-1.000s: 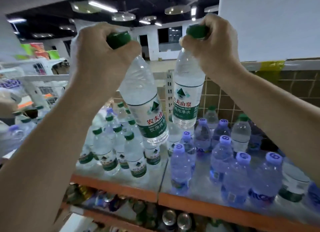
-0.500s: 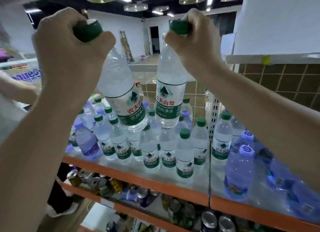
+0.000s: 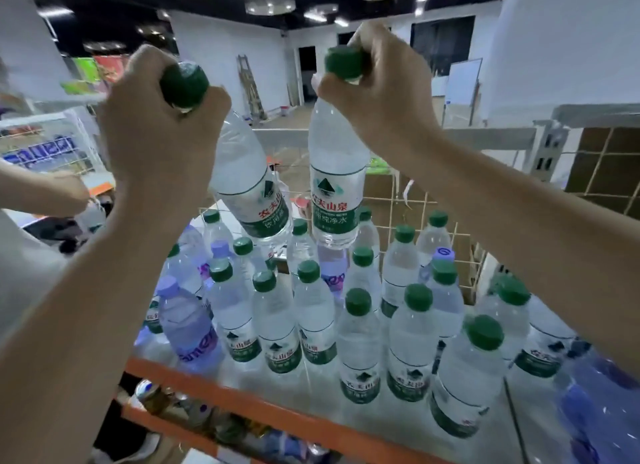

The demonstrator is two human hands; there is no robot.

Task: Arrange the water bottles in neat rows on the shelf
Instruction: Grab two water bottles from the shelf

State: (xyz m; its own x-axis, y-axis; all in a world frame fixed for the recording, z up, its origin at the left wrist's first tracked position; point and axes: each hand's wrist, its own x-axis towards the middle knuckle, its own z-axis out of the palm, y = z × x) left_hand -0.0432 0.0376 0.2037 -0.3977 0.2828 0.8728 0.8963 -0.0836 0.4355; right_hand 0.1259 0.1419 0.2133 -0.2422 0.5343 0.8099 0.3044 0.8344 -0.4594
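My left hand (image 3: pixel 156 117) grips the neck of a green-capped water bottle (image 3: pixel 249 183), which hangs tilted to the right above the shelf. In my right hand (image 3: pixel 384 93) a second green-capped bottle (image 3: pixel 334 186) hangs upright by its neck. Both bottles are held close together over the back rows. Below them, several green-capped bottles (image 3: pixel 358 346) stand in rough rows on the orange-edged shelf (image 3: pixel 242 398). A purple-capped bottle (image 3: pixel 188 325) leans at the shelf's front left, and another purple-capped bottle (image 3: pixel 445 255) stands among the green ones.
A wire grid (image 3: pixel 405 200) backs the shelf. Blue-tinted bottles (image 3: pixel 602 404) crowd the right end. Cans (image 3: pixel 152 394) lie on the lower shelf. Another person's arm (image 3: pixel 45 193) reaches in at the left. An upper shelf edge (image 3: pixel 595 112) juts out at right.
The view has shifted left along the shelf and closer to the green-capped rows. Both held bottles have come lower, nearer the standing bottles. My grips are unchanged.
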